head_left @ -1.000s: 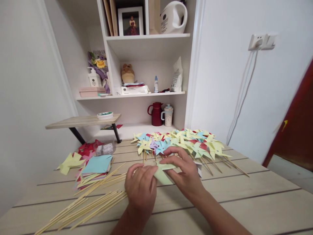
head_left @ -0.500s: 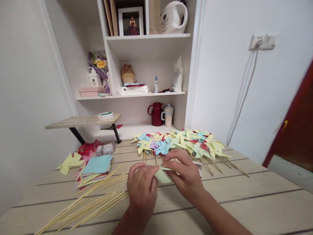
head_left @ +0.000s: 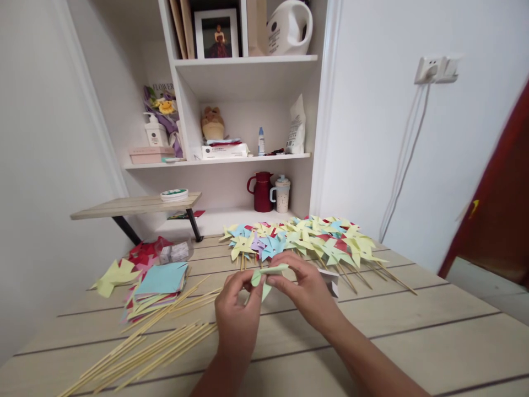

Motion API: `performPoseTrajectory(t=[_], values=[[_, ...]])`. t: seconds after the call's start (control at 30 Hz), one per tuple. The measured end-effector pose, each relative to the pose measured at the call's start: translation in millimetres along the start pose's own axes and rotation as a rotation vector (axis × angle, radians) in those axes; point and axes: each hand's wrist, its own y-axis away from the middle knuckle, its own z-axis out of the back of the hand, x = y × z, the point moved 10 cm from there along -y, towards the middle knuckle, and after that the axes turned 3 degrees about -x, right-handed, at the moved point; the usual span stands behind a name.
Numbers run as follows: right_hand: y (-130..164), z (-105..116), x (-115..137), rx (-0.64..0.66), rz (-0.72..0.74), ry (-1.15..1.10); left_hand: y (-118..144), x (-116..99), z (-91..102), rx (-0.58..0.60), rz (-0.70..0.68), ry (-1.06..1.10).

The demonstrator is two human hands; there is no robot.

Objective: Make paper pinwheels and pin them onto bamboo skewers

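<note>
My left hand [head_left: 236,314] and my right hand [head_left: 303,289] both pinch a pale green folded paper piece [head_left: 264,274], held a little above the wooden table [head_left: 413,342]. Just behind my hands lies a spread of finished paper pinwheels on sticks [head_left: 306,240] in yellow, green, blue and red. To the left of my hands are several loose bamboo skewers [head_left: 157,342] and a stack of cut coloured paper squares [head_left: 159,284].
A small clear box [head_left: 176,252] and red paper scraps [head_left: 144,251] lie at the back left. A low wooden riser [head_left: 132,205] with a tape roll stands behind. White shelves [head_left: 243,160] hold a red jug, a cup and bottles. A red door [head_left: 496,209] is at right.
Both hands lifted the green paper off the table and folded it smaller. The view shifted slightly to the right and down.
</note>
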Motion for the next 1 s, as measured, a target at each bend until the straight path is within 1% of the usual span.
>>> performPoseTrajectory(t=[0.17, 0.3, 0.33, 0.37, 0.5, 0.57, 0.63, 0.7, 0.77, 0.83, 0.9, 0.93, 0.97, 1.0], values=[[1, 3, 0, -0.047, 0.005, -0.003, 0, 1, -0.4, -0.006, 0.014, 0.046], [3, 6, 7, -0.087, 0.093, 0.008, 1, -3, -3.4, 0.024, -0.011, 0.026], [4, 8, 12, -0.097, 0.136, 0.022, 1, -7, -2.7, 0.024, -0.052, 0.013], [6, 9, 17, -0.111, 0.187, 0.044, 1, -15, -1.2, 0.020, -0.122, -0.001], [17, 15, 44, -0.177, 0.423, 0.183, 8, -52, 3.9, 0.020, -0.505, -0.098], [21, 15, 52, -0.194, 0.496, 0.230, 11, -61, 6.1, 0.014, -0.601, -0.137], [22, 15, 55, -0.194, 0.520, 0.239, 12, -64, 7.5, 0.004, -0.636, -0.151], [21, 16, 53, -0.181, 0.500, 0.224, 12, -66, 7.0, 0.004, -0.643, -0.151], [18, 18, 47, -0.165, 0.441, 0.188, 11, -66, 4.0, 0.032, -0.626, -0.150], [15, 23, 36, -0.158, 0.351, 0.125, 9, -63, -0.7, 0.100, -0.589, -0.146], [12, 30, 24, -0.178, 0.268, 0.044, 7, -57, -3.9, 0.195, -0.544, -0.096], [11, 35, 17, -0.212, 0.227, 0.001, 3, -50, -1.2, 0.215, -0.484, -0.045], [11, 39, 12, -0.244, 0.203, -0.039, -4, -40, 5.0, 0.204, -0.397, 0.012], [9, 40, 5, -0.242, 0.159, -0.072, -12, -28, 12.3, 0.182, -0.294, 0.056]])
